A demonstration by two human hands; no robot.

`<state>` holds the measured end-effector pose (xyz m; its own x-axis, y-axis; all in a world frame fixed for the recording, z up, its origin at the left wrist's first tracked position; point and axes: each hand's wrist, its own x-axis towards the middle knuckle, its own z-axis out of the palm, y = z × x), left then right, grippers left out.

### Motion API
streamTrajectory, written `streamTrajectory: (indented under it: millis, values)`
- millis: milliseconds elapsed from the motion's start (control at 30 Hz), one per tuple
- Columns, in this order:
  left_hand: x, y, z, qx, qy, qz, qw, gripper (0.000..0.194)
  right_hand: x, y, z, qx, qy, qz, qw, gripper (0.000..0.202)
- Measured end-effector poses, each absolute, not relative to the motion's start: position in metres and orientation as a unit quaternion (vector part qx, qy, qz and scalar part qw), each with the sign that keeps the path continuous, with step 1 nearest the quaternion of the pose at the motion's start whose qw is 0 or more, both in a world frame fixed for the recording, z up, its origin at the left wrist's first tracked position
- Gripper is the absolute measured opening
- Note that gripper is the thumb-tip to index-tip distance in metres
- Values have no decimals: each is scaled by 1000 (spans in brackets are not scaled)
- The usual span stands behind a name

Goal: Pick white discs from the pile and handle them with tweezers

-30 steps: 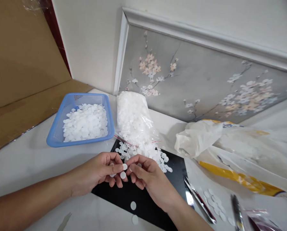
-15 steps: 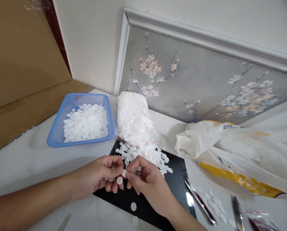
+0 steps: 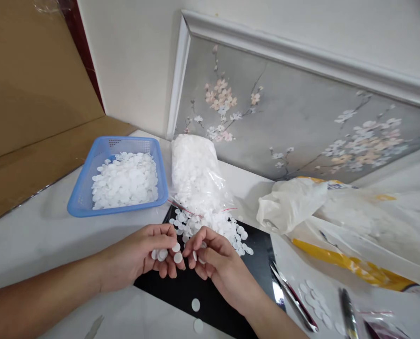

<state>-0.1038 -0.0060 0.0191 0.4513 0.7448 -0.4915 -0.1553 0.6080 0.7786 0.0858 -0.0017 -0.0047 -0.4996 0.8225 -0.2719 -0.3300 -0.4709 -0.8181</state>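
Observation:
Several small white discs point(image 3: 162, 254) rest in the curled fingers of my left hand point(image 3: 144, 252), with one disc pinched near the thumb tip. Close beside it, a small gap away, my right hand point(image 3: 217, 256) has its fingers curled around a few more white discs point(image 3: 194, 255), partly hidden. Both hands are over a black board point(image 3: 210, 301). Just beyond them, a heap of white discs point(image 3: 227, 230) spills from a clear zip bag point(image 3: 195, 174). Two single discs lie nearer me, one on the board point(image 3: 195, 304).
A blue basket point(image 3: 75, 202) of white discs stands at the back left, beside cardboard point(image 3: 36, 84). Tweezers point(image 3: 294, 301), loose discs point(image 3: 317, 303), a pen point(image 3: 348, 313) and a small zip bag point(image 3: 384, 325) lie at right. White-and-yellow plastic bags point(image 3: 336, 226) lie behind them; a framed flower picture point(image 3: 283, 103) leans behind.
My hands have moved slightly apart, after their fingertips met at a disc. My left fingers have opened a little, showing more discs; a disc now sits in my right fingers.

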Motion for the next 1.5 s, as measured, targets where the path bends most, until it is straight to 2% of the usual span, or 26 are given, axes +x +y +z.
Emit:
streamTrajectory:
  millis: [67, 133, 233, 300, 400, 567, 633, 700, 767, 867, 1033, 1133, 1200, 1267, 1500]
  values:
    - [-106, -4, 19, 331, 435, 307, 779, 14, 90, 1, -1, -357, -343, 791, 359, 7]
    - [-109, 0, 20, 314, 439, 329, 775, 12, 96, 4, 2, -400, -379, 756, 353, 15]
    - [-112, 5, 20, 311, 470, 329, 758, 7, 103, 7, 1, -497, -545, 591, 327, 19]
    - [-112, 7, 19, 358, 509, 312, 718, 17, 104, 7, -4, -527, -647, 470, 289, 11]
    - [-110, 10, 14, 485, 540, 296, 621, 32, 100, 5, -15, -515, -736, 350, 266, 3]
    - [-103, 12, 3, 731, 519, 238, 374, 12, 94, 3, -28, -460, -820, 232, 248, 13]
    - [-101, 11, 0, 792, 481, 216, 307, 13, 93, 4, -28, -458, -832, 213, 231, 17]
    - [-102, 11, -3, 827, 455, 195, 266, 18, 93, 4, -25, -472, -818, 234, 230, 16]
    - [-103, 11, -5, 839, 449, 180, 250, 21, 94, 4, -19, -499, -772, 308, 244, 14]
    - [-104, 13, -7, 820, 461, 191, 282, 19, 95, 4, -9, -520, -666, 462, 269, 19]
    - [-101, 13, -2, 762, 505, 236, 329, 17, 96, 3, 3, -456, -497, 664, 323, 33]
    - [-98, 8, 7, 642, 540, 266, 475, 24, 94, 3, 6, -412, -409, 746, 326, 36]
    - [-96, 4, 13, 524, 527, 276, 610, 29, 94, 2, 7, -392, -364, 778, 329, 36]
    - [-96, 1, 17, 438, 501, 278, 693, 32, 93, 2, 7, -383, -327, 798, 331, 35]
    - [-99, -1, 20, 367, 494, 291, 732, 22, 94, 5, 2, -357, -270, 828, 337, 28]
